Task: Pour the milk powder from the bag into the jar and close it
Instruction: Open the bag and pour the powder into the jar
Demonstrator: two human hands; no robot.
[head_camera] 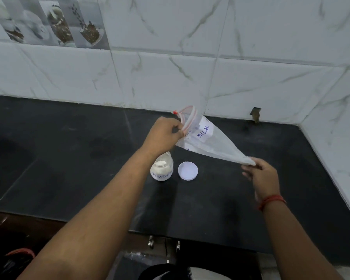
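Observation:
A clear zip bag (pixel 207 141) with a white "MILK" label hangs stretched in the air above the counter and looks nearly empty. My left hand (pixel 163 136) pinches its open red-striped mouth end. My right hand (pixel 263 176) grips the bag's bottom corner, lower and to the right. Under my left wrist stands a small clear jar (pixel 162 168) with white powder inside and a "POWDER" label; its top is partly hidden by my arm. The white round lid (pixel 188 170) lies flat on the counter just right of the jar.
The black stone counter (pixel 69 158) runs to a white tiled wall (pixel 190 57) at the back and right. A small hole with a dark object (pixel 255 115) sits at the wall's base. Cabinet fittings (pixel 164 244) show below the counter's front edge.

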